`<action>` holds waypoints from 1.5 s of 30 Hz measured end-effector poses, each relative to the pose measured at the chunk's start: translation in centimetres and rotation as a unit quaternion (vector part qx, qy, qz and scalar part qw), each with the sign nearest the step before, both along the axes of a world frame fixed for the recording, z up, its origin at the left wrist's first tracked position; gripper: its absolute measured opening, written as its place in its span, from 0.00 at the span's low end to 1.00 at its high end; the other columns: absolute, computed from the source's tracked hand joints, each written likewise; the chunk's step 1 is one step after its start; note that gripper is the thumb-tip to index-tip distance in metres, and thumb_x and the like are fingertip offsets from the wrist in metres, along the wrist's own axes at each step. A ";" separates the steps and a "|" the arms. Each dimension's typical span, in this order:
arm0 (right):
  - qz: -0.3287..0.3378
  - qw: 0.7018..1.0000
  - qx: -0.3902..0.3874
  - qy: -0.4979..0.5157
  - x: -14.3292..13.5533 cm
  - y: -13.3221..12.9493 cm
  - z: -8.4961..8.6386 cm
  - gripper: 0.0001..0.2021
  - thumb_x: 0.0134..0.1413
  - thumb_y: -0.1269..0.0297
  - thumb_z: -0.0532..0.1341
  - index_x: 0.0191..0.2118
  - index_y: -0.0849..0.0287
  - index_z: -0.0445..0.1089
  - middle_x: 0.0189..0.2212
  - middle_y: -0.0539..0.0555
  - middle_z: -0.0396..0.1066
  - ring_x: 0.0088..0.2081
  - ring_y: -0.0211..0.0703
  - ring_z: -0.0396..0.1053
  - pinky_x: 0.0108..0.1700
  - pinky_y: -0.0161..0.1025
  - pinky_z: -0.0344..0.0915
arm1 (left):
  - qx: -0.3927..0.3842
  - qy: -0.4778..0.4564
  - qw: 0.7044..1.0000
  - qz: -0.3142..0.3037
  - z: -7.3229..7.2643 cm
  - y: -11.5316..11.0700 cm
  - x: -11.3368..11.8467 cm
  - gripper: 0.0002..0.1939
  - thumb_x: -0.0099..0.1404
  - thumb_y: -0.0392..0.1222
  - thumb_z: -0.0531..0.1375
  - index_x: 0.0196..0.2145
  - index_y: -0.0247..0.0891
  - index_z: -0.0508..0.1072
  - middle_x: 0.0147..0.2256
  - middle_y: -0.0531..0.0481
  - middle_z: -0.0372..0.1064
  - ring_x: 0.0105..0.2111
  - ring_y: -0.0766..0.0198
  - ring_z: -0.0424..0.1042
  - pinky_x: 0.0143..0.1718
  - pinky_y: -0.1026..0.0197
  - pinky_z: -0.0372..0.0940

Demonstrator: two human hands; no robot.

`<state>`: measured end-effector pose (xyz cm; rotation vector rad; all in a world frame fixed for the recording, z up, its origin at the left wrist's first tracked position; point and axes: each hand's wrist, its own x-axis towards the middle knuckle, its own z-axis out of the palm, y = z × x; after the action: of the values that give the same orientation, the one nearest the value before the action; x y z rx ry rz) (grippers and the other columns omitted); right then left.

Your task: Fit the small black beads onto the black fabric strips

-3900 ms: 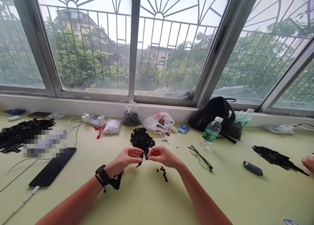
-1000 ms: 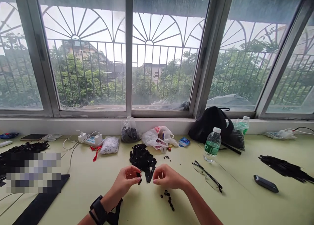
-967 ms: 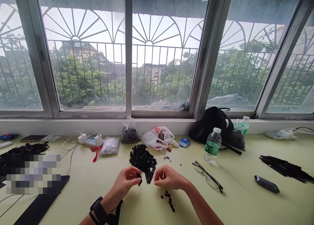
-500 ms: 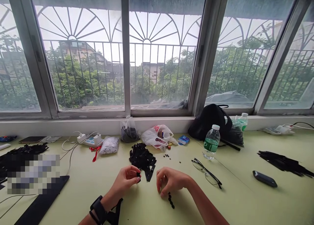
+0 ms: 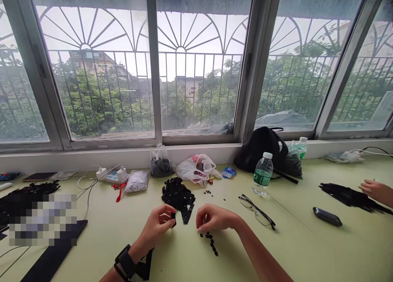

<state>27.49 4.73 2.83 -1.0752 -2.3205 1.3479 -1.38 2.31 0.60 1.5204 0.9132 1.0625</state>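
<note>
My left hand (image 5: 158,226), with a dark watch on its wrist, pinches a small black strip (image 5: 173,219) between thumb and fingers. A pile of black strips (image 5: 177,195) lies just beyond it. My right hand (image 5: 215,218) is curled with its fingertips together, low over the table; whatever it holds, if anything, is hidden. Small black round pieces (image 5: 212,244) lie in a short row beside and below its fingers. More black pieces (image 5: 143,269) lie under my left wrist. Small dark rings (image 5: 208,192) are scattered beyond my right hand.
Eyeglasses (image 5: 257,212), a water bottle (image 5: 263,174) and a black case (image 5: 327,216) stand or lie to the right. Another person's hand (image 5: 376,191) is near black strips (image 5: 346,196). Plastic bags (image 5: 196,170) and a power strip (image 5: 113,176) line the back.
My right hand has lifted slightly off the row of round pieces, and more of them show. Another person's hand has come in at the right edge. The view has shifted slightly.
</note>
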 end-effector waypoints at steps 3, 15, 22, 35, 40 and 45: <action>0.010 1.000 0.019 -0.006 0.0 0.1 -0.3 0.21 0.39 0.50 0.76 0.37 0.60 0.81 0.30 0.51 0.73 0.31 0.37 0.68 0.33 0.31 0.63 | 0.019 0.000 1.000 -0.011 0.2 -0.5 0.3 0.11 0.60 0.40 0.67 0.40 0.37 0.75 0.34 0.52 0.69 0.34 0.62 0.76 0.37 0.62 0.67; -0.039 0.999 0.017 -0.009 -0.5 0.5 -1.3 0.19 0.37 0.54 0.76 0.32 0.62 0.78 0.24 0.50 0.73 0.27 0.37 0.69 0.30 0.31 0.63 | 0.078 0.023 0.996 -0.027 0.4 -1.3 0.7 0.06 0.63 0.37 0.63 0.39 0.38 0.74 0.35 0.50 0.71 0.34 0.60 0.78 0.36 0.62 0.69; -0.062 0.998 0.005 -0.004 -0.4 0.7 -1.6 0.18 0.37 0.55 0.75 0.31 0.62 0.77 0.25 0.51 0.75 0.29 0.39 0.71 0.30 0.31 0.64 | 0.086 0.034 0.995 -0.030 0.7 -1.6 0.8 0.06 0.63 0.40 0.64 0.39 0.38 0.76 0.33 0.48 0.75 0.35 0.58 0.78 0.38 0.61 0.70; -0.093 0.996 -0.002 -0.001 0.1 1.1 -2.1 0.18 0.35 0.54 0.75 0.31 0.62 0.78 0.24 0.50 0.75 0.27 0.37 0.69 0.29 0.31 0.63 | 0.113 0.045 0.992 -0.016 0.5 -1.5 0.7 0.09 0.67 0.44 0.63 0.34 0.36 0.77 0.32 0.46 0.76 0.34 0.59 0.76 0.39 0.61 0.70; -0.086 0.996 -0.003 -0.003 0.2 1.2 -2.3 0.17 0.36 0.55 0.75 0.31 0.62 0.78 0.26 0.51 0.76 0.28 0.38 0.70 0.30 0.31 0.63 | 0.121 0.048 0.991 0.007 0.5 -1.4 0.7 0.07 0.64 0.43 0.65 0.35 0.36 0.78 0.32 0.46 0.77 0.35 0.59 0.76 0.40 0.61 0.71; -0.091 0.996 -0.008 -0.007 0.3 1.3 -2.2 0.17 0.35 0.55 0.75 0.31 0.62 0.78 0.26 0.51 0.76 0.28 0.38 0.70 0.30 0.32 0.64 | 0.193 0.092 0.976 0.037 0.9 -1.8 0.8 0.06 0.67 0.42 0.62 0.35 0.38 0.78 0.32 0.48 0.78 0.33 0.59 0.77 0.39 0.61 0.72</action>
<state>27.76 5.99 0.63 -1.2695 -2.1634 1.2949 -0.63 0.53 1.51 1.9436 0.9313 1.2181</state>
